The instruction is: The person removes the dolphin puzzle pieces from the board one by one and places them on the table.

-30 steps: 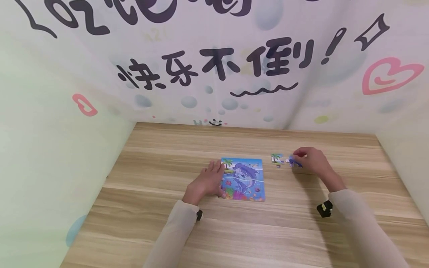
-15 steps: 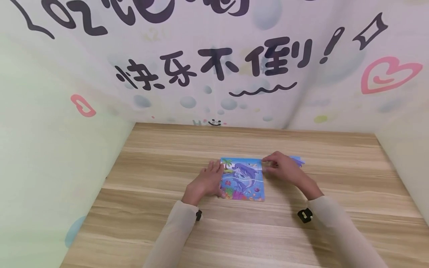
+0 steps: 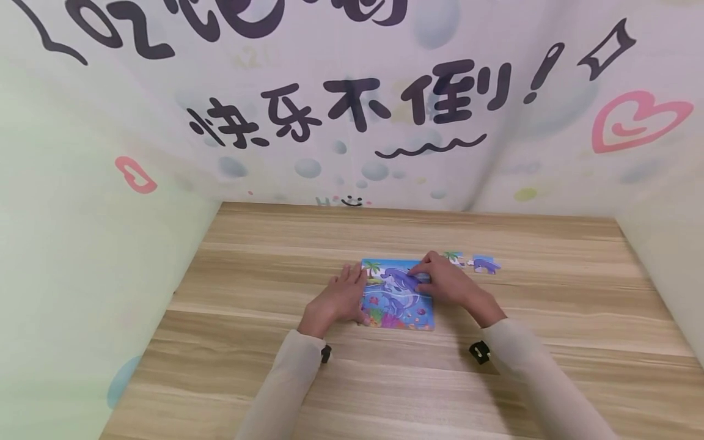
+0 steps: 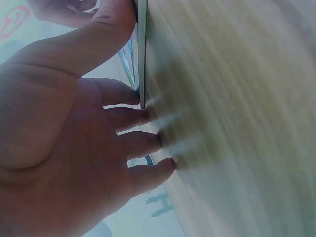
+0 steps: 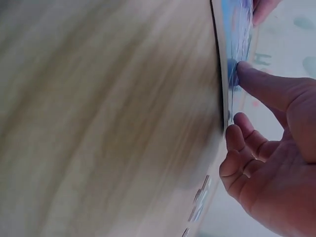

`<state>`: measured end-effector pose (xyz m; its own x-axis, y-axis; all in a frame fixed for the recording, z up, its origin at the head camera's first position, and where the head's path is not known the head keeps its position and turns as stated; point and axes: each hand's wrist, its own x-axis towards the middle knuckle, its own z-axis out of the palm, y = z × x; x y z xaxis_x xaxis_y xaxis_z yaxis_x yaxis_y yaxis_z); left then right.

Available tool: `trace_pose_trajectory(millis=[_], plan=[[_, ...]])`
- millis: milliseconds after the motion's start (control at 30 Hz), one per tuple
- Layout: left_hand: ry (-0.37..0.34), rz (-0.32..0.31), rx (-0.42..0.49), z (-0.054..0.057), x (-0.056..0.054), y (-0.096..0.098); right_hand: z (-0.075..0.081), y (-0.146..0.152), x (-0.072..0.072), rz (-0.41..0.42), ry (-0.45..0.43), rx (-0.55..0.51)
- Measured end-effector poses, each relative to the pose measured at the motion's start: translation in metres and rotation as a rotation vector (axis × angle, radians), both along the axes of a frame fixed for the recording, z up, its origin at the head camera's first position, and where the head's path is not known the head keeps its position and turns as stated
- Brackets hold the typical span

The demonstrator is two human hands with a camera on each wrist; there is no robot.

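A square jigsaw puzzle (image 3: 392, 308) with a dolphin picture lies on the table. At its left side my left hand (image 3: 346, 296) rests with spread fingers. The left wrist view shows that hand's thumb and index finger at the puzzle's edge (image 4: 142, 64), its other fingertips down on the wood. My right hand (image 3: 450, 283) is over the puzzle's upper right part. In the right wrist view its thumb (image 5: 261, 84) touches the picture face, with a gap to the other fingers near the edge. To its right lie a palm-tree piece (image 3: 453, 256) and a dolphin piece (image 3: 486, 264).
The wood-grain table (image 3: 264, 256) meets a white printed curtain (image 3: 297, 177) at the back. Pale walls (image 3: 71, 256) stand on both sides. A black strap device (image 3: 480, 352) hangs at the right wrist.
My right hand has moved left from the loose dolphin piece, past the puzzle's right edge, onto its upper right part. Both loose pieces show uncovered now. The left hand has stayed put.
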<state>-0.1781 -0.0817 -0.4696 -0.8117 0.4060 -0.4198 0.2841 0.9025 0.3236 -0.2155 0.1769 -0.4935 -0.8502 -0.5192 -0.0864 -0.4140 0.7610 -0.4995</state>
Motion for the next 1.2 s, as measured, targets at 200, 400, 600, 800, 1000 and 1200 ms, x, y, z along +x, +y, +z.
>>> trace_pose_trajectory(millis=[200, 400, 600, 800, 1000, 1200], plan=[[0.009, 0.001, -0.013, -0.001, -0.002, -0.001, 0.004, -0.007, -0.002, 0.001, -0.013, 0.016], [0.01, 0.004, -0.009, -0.001, -0.002, -0.002, 0.008, -0.013, -0.002, -0.031, -0.011, 0.025], [0.013, 0.002, -0.016, -0.002, -0.002, -0.001, 0.008, -0.014, -0.002, -0.04, -0.001, -0.001], [0.015, 0.0, -0.019, -0.003, -0.003, -0.001, 0.006, -0.009, -0.004, -0.084, -0.044, -0.12], [0.01, 0.003, -0.016, -0.003, -0.003, -0.001, 0.004, -0.004, -0.007, -0.151, -0.113, -0.213], [0.0, 0.006, -0.002, -0.001, -0.002, 0.0, 0.0, -0.002, -0.009, -0.288, -0.136, -0.28]])
